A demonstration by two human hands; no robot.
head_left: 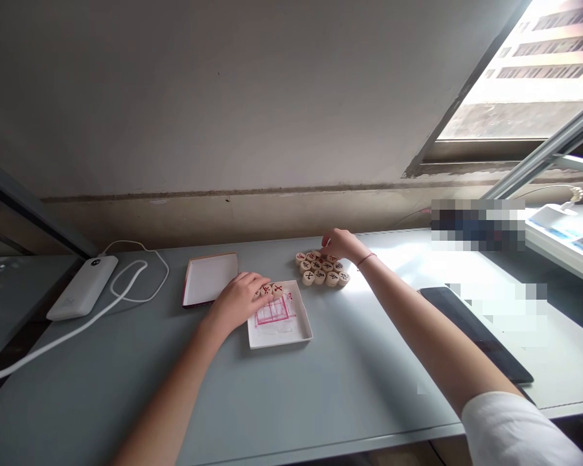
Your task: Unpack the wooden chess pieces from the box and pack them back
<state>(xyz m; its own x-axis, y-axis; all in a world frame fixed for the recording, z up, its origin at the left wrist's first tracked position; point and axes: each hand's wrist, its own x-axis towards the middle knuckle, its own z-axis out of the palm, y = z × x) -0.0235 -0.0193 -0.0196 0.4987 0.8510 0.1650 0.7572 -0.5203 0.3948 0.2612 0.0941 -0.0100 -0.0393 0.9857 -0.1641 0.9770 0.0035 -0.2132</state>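
A shallow white box [280,333] sits mid-table, with a sheet marked in pink lines lying in it. Along its far side is a row of round wooden Chinese chess pieces [277,290] with red characters. My left hand [240,298] reaches over the box's left edge, thumb and fingers closed around the leftmost piece, which they partly hide. To the right of the box, several more pieces with red or black characters stand in a tight cluster [319,277]. At the cluster's far edge my right hand [342,244] points its fingers down, pinched on a piece they mostly cover.
The box lid [210,279] lies left of the box, near my left wrist. A white power bank [83,288] with a white cable [87,323] is at far left. A dark tablet-like slab [473,333] lies under my right forearm's side. A wall [223,129] backs the table.
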